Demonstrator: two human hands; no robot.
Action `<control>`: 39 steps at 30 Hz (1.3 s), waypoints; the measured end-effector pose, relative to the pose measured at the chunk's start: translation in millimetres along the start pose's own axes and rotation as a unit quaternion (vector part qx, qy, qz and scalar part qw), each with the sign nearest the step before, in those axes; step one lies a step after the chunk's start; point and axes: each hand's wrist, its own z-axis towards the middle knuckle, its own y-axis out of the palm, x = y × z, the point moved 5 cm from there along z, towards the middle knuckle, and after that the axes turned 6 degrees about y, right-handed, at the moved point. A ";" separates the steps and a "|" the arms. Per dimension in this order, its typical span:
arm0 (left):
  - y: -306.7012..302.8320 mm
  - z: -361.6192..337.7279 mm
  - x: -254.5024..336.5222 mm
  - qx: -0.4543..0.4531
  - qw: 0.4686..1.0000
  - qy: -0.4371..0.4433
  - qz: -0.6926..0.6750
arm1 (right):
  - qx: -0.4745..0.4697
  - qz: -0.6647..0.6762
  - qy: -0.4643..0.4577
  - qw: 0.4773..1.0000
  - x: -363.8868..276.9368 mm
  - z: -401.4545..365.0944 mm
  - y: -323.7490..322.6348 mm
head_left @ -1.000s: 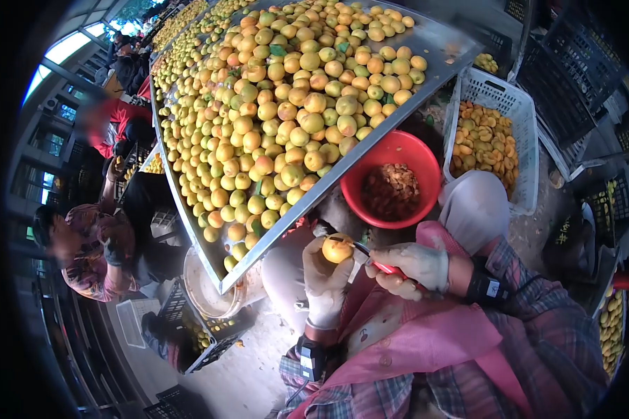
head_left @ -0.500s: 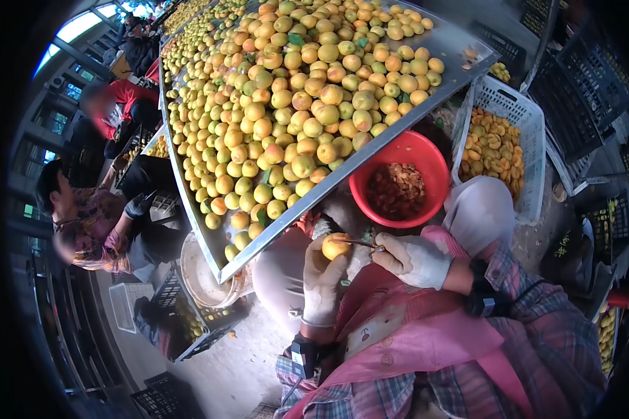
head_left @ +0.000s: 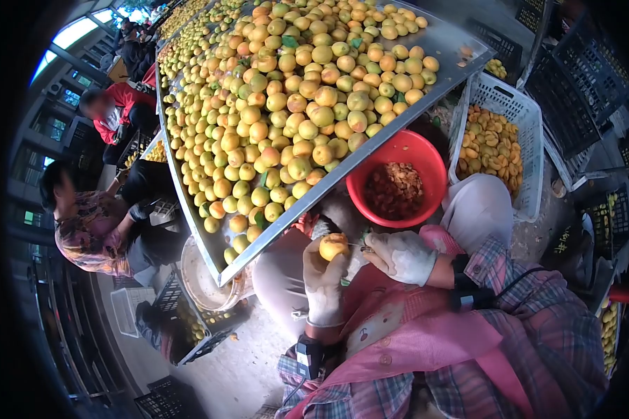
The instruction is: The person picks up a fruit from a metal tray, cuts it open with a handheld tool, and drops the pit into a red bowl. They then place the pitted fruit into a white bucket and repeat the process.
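Note:
My left hand (head_left: 323, 283), in a white glove, grips a yellow-orange apricot (head_left: 334, 246) upright between thumb and fingers. Across from it, my gloved right hand (head_left: 407, 258) is closed around a small thin-bladed knife (head_left: 356, 245), its blade pointing at the fruit's right side. Both hands are above my lap, over a pink apron (head_left: 412, 353). Just beyond them is a red basin (head_left: 407, 145) with brown apricot pits (head_left: 404, 181) inside. The handle of the knife is mostly hidden by my fingers.
A metal-edged table (head_left: 458, 49) heaped with apricots (head_left: 286, 119) slopes ahead. On the right, a pale plastic crate (head_left: 533, 140) holds split apricots (head_left: 489, 150). A white bucket (head_left: 201, 276) and black crates (head_left: 171, 293) stand left. Two people (head_left: 94, 230) sit further left.
My right hand has shifted slightly left, and less of the knife shows between it and the apricot. My left hand still holds the fruit in nearly the same place.

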 end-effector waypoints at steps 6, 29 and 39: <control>-7.4 -2.9 -9.3 0.010 0.996 -0.058 -0.063 | 0.010 -0.059 -0.020 0.998 -1.0 3.3 3.3; -19.0 5.5 -41.1 -0.050 0.987 -0.091 -0.123 | -0.104 0.285 0.109 0.947 20.2 -7.6 35.8; -9.7 -1.5 -30.7 0.031 0.986 -0.131 -0.095 | -0.065 0.098 0.102 0.988 17.0 -9.5 29.5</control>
